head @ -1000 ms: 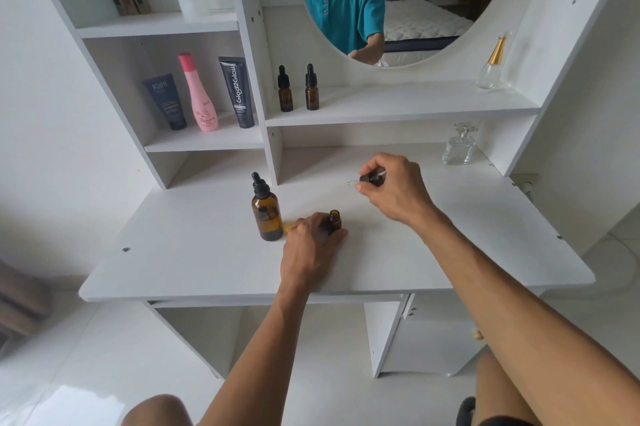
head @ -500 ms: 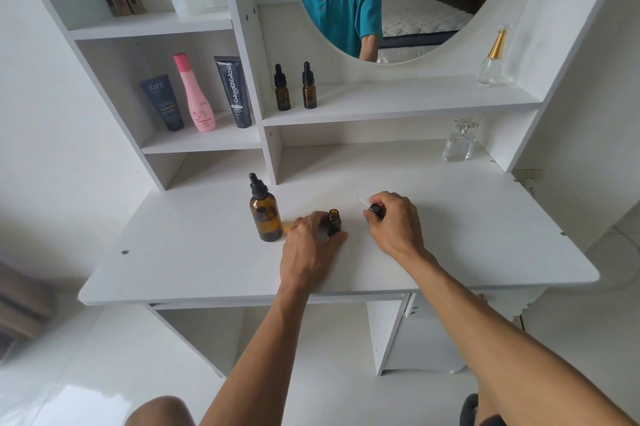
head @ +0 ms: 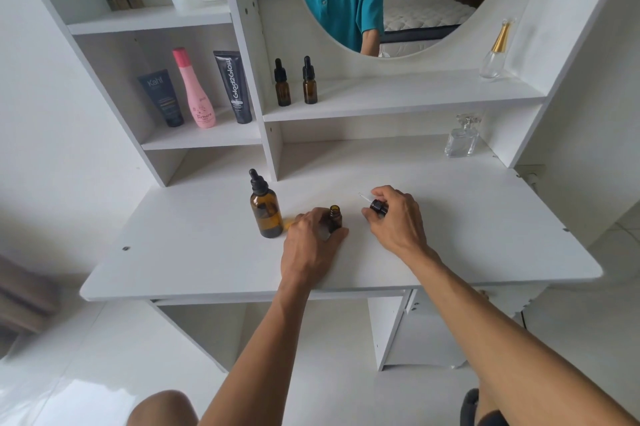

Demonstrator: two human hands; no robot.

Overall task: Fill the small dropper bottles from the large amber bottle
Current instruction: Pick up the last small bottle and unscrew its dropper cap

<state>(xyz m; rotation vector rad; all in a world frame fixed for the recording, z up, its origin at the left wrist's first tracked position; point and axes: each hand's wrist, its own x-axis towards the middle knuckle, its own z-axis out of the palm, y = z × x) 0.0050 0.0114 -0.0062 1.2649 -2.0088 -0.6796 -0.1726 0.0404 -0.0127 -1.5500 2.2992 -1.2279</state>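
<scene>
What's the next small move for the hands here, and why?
Probably set the small dropper cap down on the desk. The right hand pinches it low over the surface, pipette pointing away, while the left hand grips the uncapped small bottle. The large amber bottle is capped, so a free right hand is needed to open it.

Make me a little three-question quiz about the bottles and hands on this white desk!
1. True or false: the small bottle in the left hand has its cap on.
2. What does the right hand hold? A) a pink bottle B) a dropper cap C) a comb
3. How many small dropper bottles stand on the shelf under the mirror?

Key
1. False: its mouth is open.
2. B: the cap with its glass tube is pinched just above the desk.
3. Two. The large bottle stands capped on the desk.
</scene>
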